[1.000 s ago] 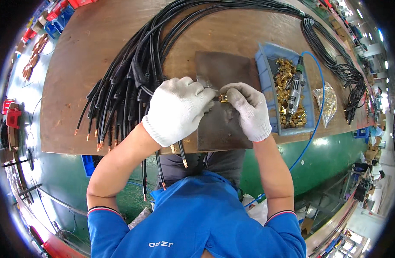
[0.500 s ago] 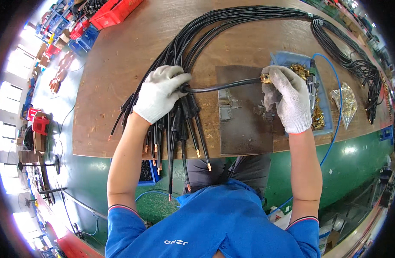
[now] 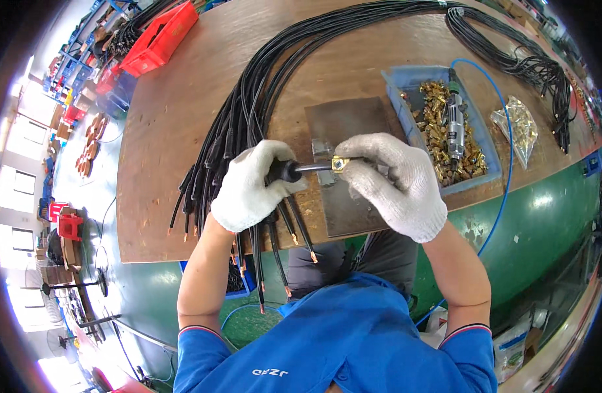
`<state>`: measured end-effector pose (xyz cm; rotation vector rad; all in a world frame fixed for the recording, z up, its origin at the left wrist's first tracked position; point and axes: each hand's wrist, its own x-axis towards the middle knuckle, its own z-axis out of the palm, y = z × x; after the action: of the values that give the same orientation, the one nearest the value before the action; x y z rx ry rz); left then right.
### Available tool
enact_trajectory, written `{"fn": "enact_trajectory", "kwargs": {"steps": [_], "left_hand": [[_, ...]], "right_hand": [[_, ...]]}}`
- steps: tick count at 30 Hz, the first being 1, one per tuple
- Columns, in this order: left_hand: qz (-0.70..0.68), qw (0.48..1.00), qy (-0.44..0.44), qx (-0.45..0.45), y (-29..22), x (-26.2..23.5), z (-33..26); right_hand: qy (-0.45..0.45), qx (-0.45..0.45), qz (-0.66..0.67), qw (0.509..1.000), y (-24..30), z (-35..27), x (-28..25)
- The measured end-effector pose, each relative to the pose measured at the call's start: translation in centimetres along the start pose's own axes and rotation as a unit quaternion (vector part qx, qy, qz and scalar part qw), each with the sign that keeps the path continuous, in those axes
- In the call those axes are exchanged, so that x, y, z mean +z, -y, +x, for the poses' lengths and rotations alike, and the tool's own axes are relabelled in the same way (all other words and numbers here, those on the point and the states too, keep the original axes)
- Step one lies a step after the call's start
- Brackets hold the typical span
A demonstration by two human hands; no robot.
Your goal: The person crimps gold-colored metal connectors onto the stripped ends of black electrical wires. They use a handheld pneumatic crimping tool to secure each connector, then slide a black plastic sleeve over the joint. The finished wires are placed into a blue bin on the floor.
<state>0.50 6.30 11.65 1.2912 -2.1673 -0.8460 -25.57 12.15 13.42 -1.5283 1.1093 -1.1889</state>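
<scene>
Brass fitting [image 3: 341, 164] | between right fingers [image 3: 365, 145] | touching black cable [image 3: 312, 168]

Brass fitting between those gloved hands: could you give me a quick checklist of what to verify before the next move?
1. Cable held: ok. The left hand grips a black sleeve, with a black cable coming out of it.
2. Fitting held: ok. The right hand pinches the brass fitting by its side.
3. Fitting at the cable's end: ok. The two meet between the hands.
4. Fitting fastened tight: cannot tell. The joint is too small to judge.
5. Power tool clear of the hands: ok. It lies in the blue bin, on loose brass pieces.
</scene>
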Motion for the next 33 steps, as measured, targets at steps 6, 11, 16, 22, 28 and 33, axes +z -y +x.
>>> {"fn": "enact_trajectory", "kwargs": {"steps": [6,11,16,22,28,33], "left_hand": [[0.043,0.983,0.005,0.180,0.3,0.1,0.2],[0.047,0.975,0.003,0.216,0.3,0.1,0.5],[0.053,0.988,-0.005,0.146,-1.0,1.1,-0.3],[0.070,0.973,-0.020,0.218,-1.7,2.0,0.1],[0.100,0.970,-0.029,0.219,-2.3,2.5,0.0],[0.135,0.967,-0.031,0.212,-2.8,2.9,0.0]], "right_hand": [[-0.008,0.007,0.045,0.999,-0.2,-0.3,-0.1],[0.008,-0.009,0.054,0.998,-0.3,-1.3,0.0],[-0.002,-0.033,0.034,0.999,-0.6,-1.7,0.3],[0.002,-0.013,0.039,0.999,-0.8,-1.8,0.3],[-0.001,-0.018,0.025,1.000,-1.4,-2.1,0.5],[0.003,-0.099,-0.061,0.993,-1.9,-1.9,0.0]]}}
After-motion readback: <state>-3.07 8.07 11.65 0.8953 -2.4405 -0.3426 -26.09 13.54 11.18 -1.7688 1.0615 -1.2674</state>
